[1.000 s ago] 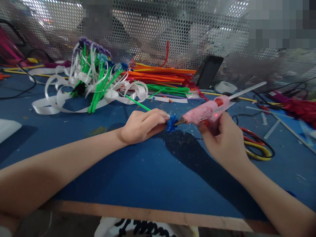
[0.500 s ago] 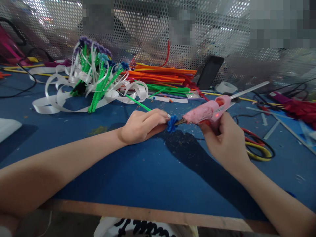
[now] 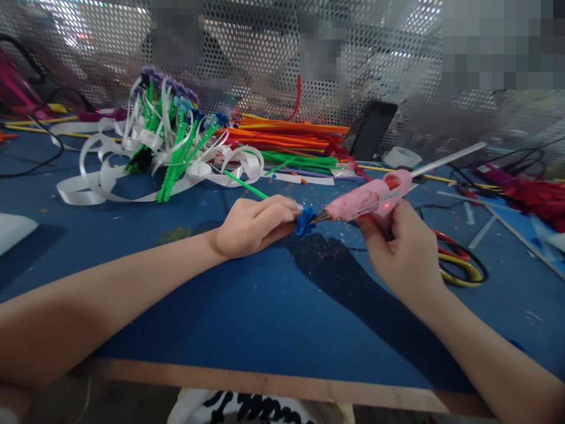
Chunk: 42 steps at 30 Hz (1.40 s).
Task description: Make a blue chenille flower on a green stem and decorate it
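My left hand [image 3: 258,227] is closed in a pinch on a pipe-cleaner flower. Its blue head [image 3: 305,222] sticks out past my fingertips, and its green stem [image 3: 245,184] runs out behind the hand to the upper left. My right hand [image 3: 404,250] is wrapped round the handle of a pink hot glue gun [image 3: 368,199]. A small red light glows on the gun, and a clear glue stick [image 3: 450,159] juts from its back. The metal nozzle [image 3: 320,217] points left and meets the blue flower head.
Finished pipe-cleaner flowers [image 3: 176,135] with white ribbon [image 3: 95,189] lie at the back left. Orange pipe cleaners [image 3: 282,134] are heaped behind my hands. A phone [image 3: 373,129] leans on the perforated metal screen [image 3: 260,65]. Scissors [image 3: 463,270] lie right of my right hand.
Both hands keep nearly the same pose, the nozzle still at the blue flower head. The flower head seems turned slightly, and the whole view has shifted a little.
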Tool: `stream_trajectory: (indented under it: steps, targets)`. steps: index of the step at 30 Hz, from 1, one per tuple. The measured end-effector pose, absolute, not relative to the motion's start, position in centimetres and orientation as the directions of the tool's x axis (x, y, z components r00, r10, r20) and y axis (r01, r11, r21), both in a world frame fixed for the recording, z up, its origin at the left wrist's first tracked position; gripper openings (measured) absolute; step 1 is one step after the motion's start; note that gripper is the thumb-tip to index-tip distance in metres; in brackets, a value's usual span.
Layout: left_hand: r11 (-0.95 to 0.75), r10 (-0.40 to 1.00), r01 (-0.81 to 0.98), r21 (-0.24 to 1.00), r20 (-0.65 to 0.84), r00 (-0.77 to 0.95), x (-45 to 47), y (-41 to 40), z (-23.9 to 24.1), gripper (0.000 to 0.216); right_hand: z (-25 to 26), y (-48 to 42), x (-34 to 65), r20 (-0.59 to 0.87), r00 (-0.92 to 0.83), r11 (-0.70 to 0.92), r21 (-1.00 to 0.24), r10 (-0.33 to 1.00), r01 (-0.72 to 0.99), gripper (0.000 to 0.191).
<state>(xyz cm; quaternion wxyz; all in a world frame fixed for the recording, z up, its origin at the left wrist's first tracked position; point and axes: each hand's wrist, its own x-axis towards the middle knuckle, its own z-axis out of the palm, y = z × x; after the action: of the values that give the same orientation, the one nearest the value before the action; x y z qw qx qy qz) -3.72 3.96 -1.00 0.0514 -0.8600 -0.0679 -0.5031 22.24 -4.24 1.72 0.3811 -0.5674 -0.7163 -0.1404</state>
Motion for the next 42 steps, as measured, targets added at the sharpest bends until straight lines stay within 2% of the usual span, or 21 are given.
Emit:
stream_trajectory:
  steps: [6, 10, 13, 18, 20, 24, 30, 37, 40, 42]
  targets:
    - [-0.983, 0.070, 0.184, -0.022, 0.874, 0.481, -3.7, 4.0, -1.1, 0.009, 1.8, -4.2, 22.2, 0.761, -0.077, 0.297, -0.155, 0.644, 0.942, 0.027]
    - [-0.978, 0.092, 0.209, -0.013, 0.870, 0.485, -3.7, 3.8, -1.0, 0.008, 1.6, -4.5, 22.5, 0.847, -0.110, 0.225, -0.012, 0.520, 0.974, 0.026]
    - [-0.970, 0.114, 0.241, -0.009, 0.865, 0.490, -3.6, 3.7, -0.9, 0.007, 1.7, -4.9, 23.1, 0.872, -0.177, 0.162, 0.115, 0.457, 0.980, 0.014]
    - [-0.966, 0.121, 0.257, -0.011, 0.864, 0.489, -3.6, 3.8, -1.0, 0.006, 2.5, -5.7, 23.8, 0.862, -0.323, 0.093, 0.313, 0.389, 0.945, 0.039]
    - [-0.968, 0.131, 0.252, 0.004, 0.863, 0.487, -3.7, 3.8, -1.0, 0.005, 2.8, -5.6, 23.8, 0.865, -0.293, 0.090, 0.281, 0.408, 0.956, 0.040]
    - [-0.966, 0.165, 0.251, 0.056, 0.884, 0.437, -3.7, 3.8, -0.9, 0.008, 3.1, -3.9, 24.1, 0.770, -0.126, 0.175, 0.019, 0.626, 0.984, 0.025]
    - [-0.952, 0.251, 0.244, 0.183, 0.925, 0.285, -3.9, 4.1, -1.0, 0.009, 2.1, 0.5, 26.3, 0.426, -0.276, 0.353, -0.112, 0.862, 0.929, 0.012]
    - [-0.935, 0.298, 0.262, 0.238, 0.930, 0.217, -3.9, 4.5, -1.3, 0.010, 2.4, 3.8, 28.8, 0.323, -0.320, 0.386, -0.166, 0.891, 0.908, 0.011]
    - [-0.932, 0.308, 0.260, 0.253, 0.931, 0.197, -3.7, 4.7, -1.2, 0.009, 4.0, 4.9, 28.0, 0.336, -0.324, 0.394, -0.164, 0.884, 0.904, 0.016]
    - [-0.927, 0.309, 0.278, 0.253, 0.934, 0.181, -3.7, 4.8, -1.2, 0.009, 5.0, 5.4, 26.0, 0.373, -0.385, 0.465, -0.152, 0.844, 0.873, 0.017]
